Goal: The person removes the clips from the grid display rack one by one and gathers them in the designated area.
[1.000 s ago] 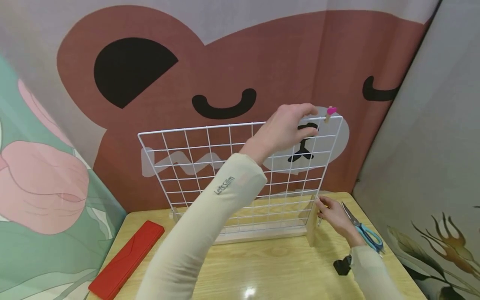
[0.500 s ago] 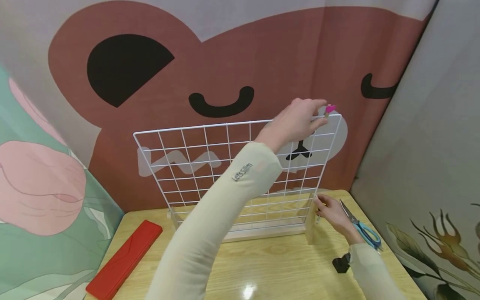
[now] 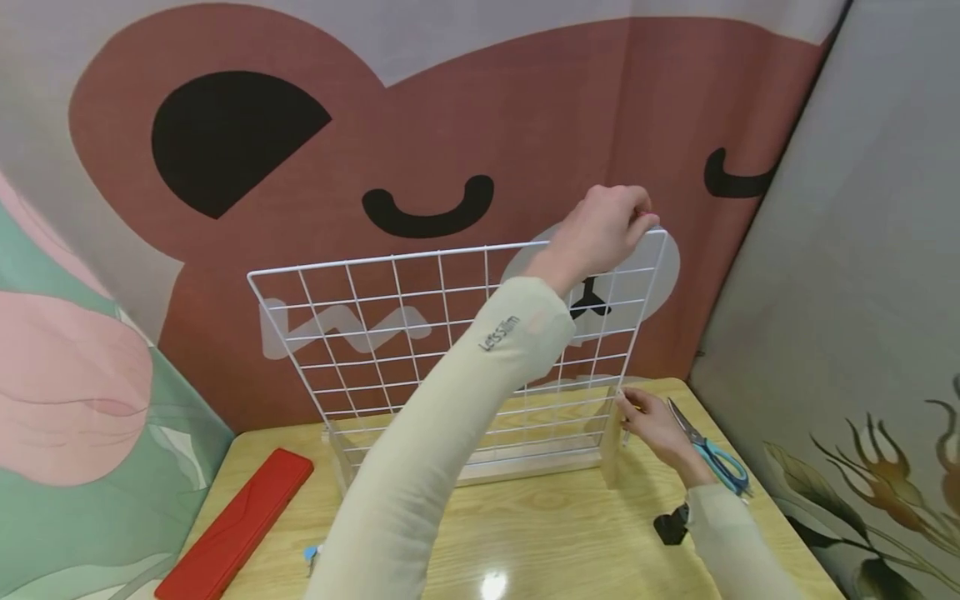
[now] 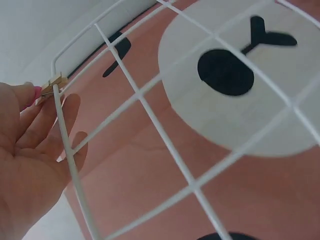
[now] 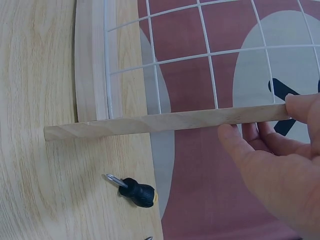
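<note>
A white wire grid stands upright in a wooden stand. Near its top right corner, a small wooden clothespin with a pink heart is clipped over the top wire. My left hand pinches this clothespin, thumb at the heart and the other fingers behind the grid. In the head view the hand covers most of the clothespin. Lower down, my right hand grips the stand's wooden side post between thumb and fingers.
A stubby black screwdriver lies beside the post. Scissors with blue handles and a black object are to the right. On the left lies a red case, with a small blue-topped item nearby. Printed curtains hang behind.
My left hand has moved right along the grid's top and closed its fingers on the clothespin. My right hand has stayed at the side post. The head view has shifted slightly.
</note>
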`<state>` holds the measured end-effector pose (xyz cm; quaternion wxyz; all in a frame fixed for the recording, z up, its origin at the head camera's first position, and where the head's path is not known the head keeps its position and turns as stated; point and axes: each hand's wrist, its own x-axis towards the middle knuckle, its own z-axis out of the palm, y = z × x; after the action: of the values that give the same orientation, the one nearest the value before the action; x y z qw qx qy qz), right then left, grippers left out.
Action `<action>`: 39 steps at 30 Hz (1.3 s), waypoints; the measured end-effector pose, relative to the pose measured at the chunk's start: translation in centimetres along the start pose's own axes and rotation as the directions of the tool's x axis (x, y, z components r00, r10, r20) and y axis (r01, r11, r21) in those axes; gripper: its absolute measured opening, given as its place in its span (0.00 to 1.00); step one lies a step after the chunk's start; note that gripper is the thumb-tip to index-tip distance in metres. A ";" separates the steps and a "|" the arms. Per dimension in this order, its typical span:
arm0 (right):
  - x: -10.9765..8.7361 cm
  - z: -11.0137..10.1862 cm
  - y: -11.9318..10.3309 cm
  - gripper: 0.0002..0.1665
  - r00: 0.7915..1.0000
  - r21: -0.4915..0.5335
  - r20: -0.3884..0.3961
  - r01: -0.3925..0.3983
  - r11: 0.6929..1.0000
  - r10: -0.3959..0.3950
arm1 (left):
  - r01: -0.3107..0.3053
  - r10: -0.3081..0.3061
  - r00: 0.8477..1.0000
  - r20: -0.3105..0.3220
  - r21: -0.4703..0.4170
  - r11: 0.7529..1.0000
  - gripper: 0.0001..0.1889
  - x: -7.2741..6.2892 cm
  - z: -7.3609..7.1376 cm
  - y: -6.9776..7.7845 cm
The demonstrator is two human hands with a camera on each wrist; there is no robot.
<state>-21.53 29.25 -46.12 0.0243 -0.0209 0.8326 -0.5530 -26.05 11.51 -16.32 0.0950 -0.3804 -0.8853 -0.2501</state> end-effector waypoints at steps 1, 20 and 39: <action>0.0 0.0 -0.1 0.33 1.000 -0.005 0.003 0.001 1.000 -0.001 | -0.004 0.004 1.000 -0.009 0.001 1.000 0.11 0.0 0.0 0.0; 0.0 0.1 -0.2 0.34 1.000 -0.007 0.010 -0.014 1.000 0.014 | -0.007 0.026 0.992 -0.127 0.154 0.988 0.12 -0.6 0.0 0.1; 0.7 0.9 0.1 0.33 0.999 0.023 0.028 0.018 1.000 -0.019 | -0.055 0.053 0.973 -0.225 -0.003 0.998 0.12 -1.5 -0.5 -1.1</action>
<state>-22.19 28.47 -46.60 0.0311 -0.0362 0.8256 -0.5622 -25.80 9.67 -16.82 0.1996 -0.3740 -0.8570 -0.2929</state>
